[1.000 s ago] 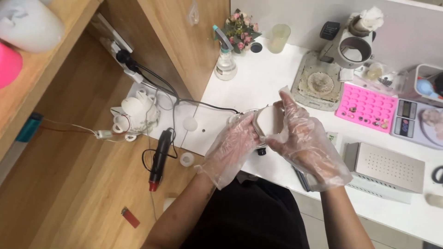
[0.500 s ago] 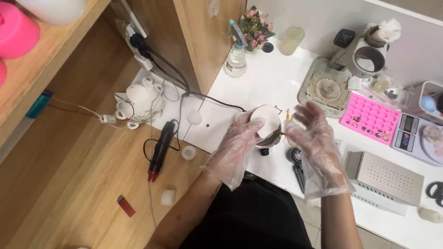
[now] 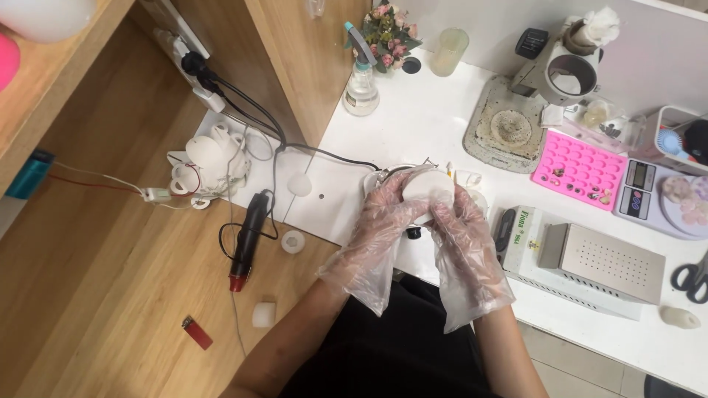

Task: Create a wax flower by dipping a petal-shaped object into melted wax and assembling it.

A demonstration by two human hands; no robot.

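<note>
A round white object (image 3: 422, 197) sits between both gloved hands, above the near edge of the white worktop (image 3: 435, 125), roughly at its middle. The left hand (image 3: 383, 225) cups it from the left side, fingers curled closed around it. The right hand (image 3: 463, 236) presses against it from the right, fingers also wrapped on it, so both grips are closed on the same object. Both hands wear loose clear plastic gloves. A small dark part shows just under the object, between the 2 hands; what it is cannot be told.

Just right of the right hand lies a flat metal box (image 3: 590, 262) with a perforated lid, near the front edge of the worktop. Behind it sit a pink tray (image 3: 579, 166) with rows of round hollows and a small digital scale (image 3: 640, 190). Toward the back edge stand a grey mat (image 3: 507, 129), a clear spray bottle (image 3: 361, 85), a small bunch of pink flowers (image 3: 389, 26) and a pale cup (image 3: 448, 50). Scissors (image 3: 692, 276) lie at the far right edge.

Left of the white worktop, on the wooden surface (image 3: 88, 295), lie a black corded tool (image 3: 247, 239) with a red tip, a red lighter (image 3: 198, 332) and a small white block (image 3: 264, 315). A white plastic figure (image 3: 206, 166) with cables sits farther back.
</note>
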